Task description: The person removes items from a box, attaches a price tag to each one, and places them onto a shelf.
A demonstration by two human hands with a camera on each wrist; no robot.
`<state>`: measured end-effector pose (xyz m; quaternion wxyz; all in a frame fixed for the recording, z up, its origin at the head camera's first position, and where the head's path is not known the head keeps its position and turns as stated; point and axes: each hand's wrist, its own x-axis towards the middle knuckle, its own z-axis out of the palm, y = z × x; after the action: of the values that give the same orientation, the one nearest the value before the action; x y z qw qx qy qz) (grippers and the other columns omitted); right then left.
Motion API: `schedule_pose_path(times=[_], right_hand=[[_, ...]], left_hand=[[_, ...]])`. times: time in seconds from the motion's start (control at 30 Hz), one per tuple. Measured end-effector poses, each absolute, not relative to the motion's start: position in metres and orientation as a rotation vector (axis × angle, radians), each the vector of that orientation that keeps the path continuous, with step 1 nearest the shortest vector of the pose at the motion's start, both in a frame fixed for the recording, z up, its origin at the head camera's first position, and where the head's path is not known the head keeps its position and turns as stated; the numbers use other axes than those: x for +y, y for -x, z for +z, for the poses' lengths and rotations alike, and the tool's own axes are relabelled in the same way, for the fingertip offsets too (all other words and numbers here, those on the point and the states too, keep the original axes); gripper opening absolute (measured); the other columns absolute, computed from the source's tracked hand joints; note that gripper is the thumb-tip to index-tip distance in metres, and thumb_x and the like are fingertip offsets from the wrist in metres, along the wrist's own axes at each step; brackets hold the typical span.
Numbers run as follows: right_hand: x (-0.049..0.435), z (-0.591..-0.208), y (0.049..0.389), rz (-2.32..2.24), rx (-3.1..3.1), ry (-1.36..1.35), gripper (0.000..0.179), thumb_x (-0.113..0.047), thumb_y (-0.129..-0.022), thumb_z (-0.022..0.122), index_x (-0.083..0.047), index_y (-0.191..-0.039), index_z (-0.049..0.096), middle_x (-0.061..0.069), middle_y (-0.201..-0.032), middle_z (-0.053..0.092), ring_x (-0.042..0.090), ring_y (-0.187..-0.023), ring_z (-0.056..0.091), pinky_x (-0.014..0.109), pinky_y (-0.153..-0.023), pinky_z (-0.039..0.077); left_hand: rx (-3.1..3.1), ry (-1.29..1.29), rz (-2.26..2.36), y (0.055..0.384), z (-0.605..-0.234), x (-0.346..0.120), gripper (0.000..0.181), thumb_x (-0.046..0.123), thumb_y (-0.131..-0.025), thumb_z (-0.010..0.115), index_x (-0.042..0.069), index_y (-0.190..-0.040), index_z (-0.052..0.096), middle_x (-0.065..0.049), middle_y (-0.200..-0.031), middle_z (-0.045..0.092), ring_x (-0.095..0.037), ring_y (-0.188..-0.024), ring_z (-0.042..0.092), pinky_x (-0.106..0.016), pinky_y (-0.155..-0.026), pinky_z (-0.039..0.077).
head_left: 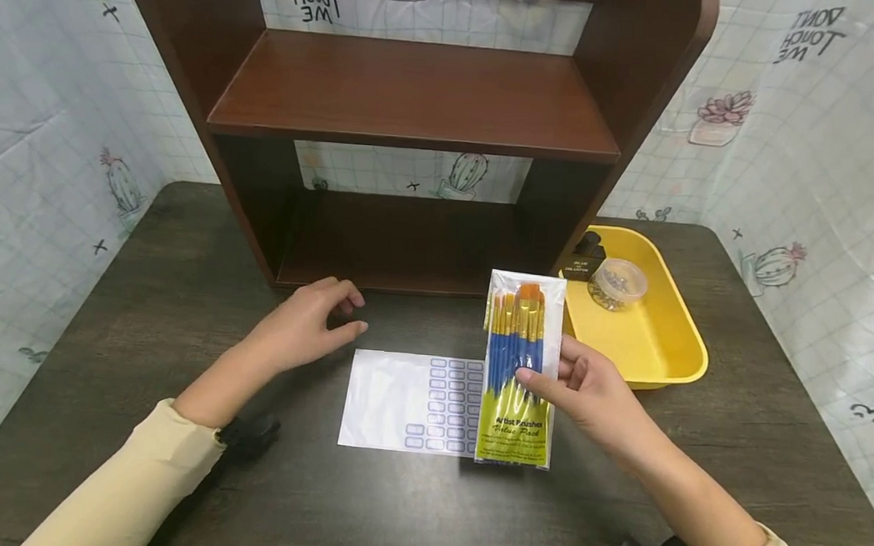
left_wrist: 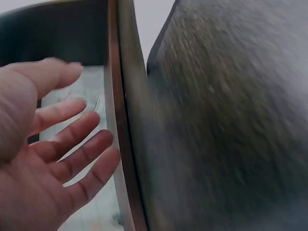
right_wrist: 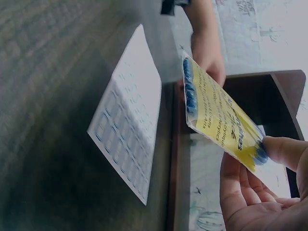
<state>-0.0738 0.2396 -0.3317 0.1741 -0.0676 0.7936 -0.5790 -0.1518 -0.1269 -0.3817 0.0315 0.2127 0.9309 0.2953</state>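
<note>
My right hand (head_left: pixel 595 391) holds a pack of artist brushes (head_left: pixel 515 428) upright above the table, thumb across its front and fingers behind. Blue handles and golden ferrules show through the clear wrapper. In the right wrist view the same brush pack (right_wrist: pixel 216 115) tilts between thumb and fingers. Partly behind it in the head view, a white label sheet (head_left: pixel 387 399) with blue-edged rectangles lies on the table. My left hand (head_left: pixel 309 324) hovers left of that sheet, before the shelf, fingers loosely bent around nothing. The left wrist view shows that hand (left_wrist: pixel 53 159) with fingers spread.
A dark brown shelf unit (head_left: pixel 418 92) stands at the back of the table (head_left: pixel 101 353). To its right, a yellow tray (head_left: pixel 651 340) holds a small black box (head_left: pixel 583 268) and a round clear tub (head_left: pixel 618 284) of small pieces. Patterned cloth (head_left: pixel 812 162) hangs around the table.
</note>
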Motion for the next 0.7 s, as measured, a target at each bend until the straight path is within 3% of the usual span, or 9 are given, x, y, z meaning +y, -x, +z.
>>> schedule_pose_path(times=[0.2,0.33,0.47,0.7], right_hand=[[0.233,-0.339,0.068,-1.638,2.186,0.200,0.054,-0.015,-0.100,0.070,0.009,-0.144,0.049,0.024,-0.123,0.075,0.011,-0.101,0.078,0.023,-0.090,0.060],[0.227,-0.343,0.064,-1.657,2.145,0.187,0.055,-0.016,-0.100,0.071,0.008,-0.145,0.049,0.024,-0.123,0.075,0.013,-0.101,0.078,0.025,-0.090,0.061],[0.220,-0.347,0.061,-1.692,2.104,0.161,0.057,-0.016,-0.099,0.072,0.006,-0.146,0.048,0.024,-0.125,0.075,0.013,-0.102,0.078,0.026,-0.091,0.061],[0.211,-0.357,0.060,-1.729,2.083,0.152,0.054,-0.013,-0.099,0.072,0.008,-0.143,0.049,0.026,-0.124,0.074,0.011,-0.098,0.077,0.026,-0.090,0.061]], left_hand=[[2.748,-0.730,0.628,0.152,-0.380,-0.097,0.056,0.040,-0.093,0.079,0.011,-0.136,0.060,-0.010,-0.128,0.065,-0.030,-0.121,0.061,-0.050,-0.098,0.055],[2.738,-0.764,0.451,0.148,-0.387,-0.083,0.071,0.052,-0.087,0.081,0.015,-0.142,0.056,-0.008,-0.129,0.061,-0.028,-0.122,0.055,-0.052,-0.102,0.051],[2.760,-0.792,0.345,0.146,-0.391,-0.073,0.074,0.059,-0.082,0.084,0.016,-0.137,0.059,-0.006,-0.123,0.058,-0.026,-0.117,0.052,-0.050,-0.099,0.049],[2.734,-0.781,0.360,0.145,-0.389,-0.065,0.061,0.054,-0.079,0.088,0.018,-0.119,0.059,-0.003,-0.116,0.057,-0.025,-0.112,0.051,-0.048,-0.094,0.048]])
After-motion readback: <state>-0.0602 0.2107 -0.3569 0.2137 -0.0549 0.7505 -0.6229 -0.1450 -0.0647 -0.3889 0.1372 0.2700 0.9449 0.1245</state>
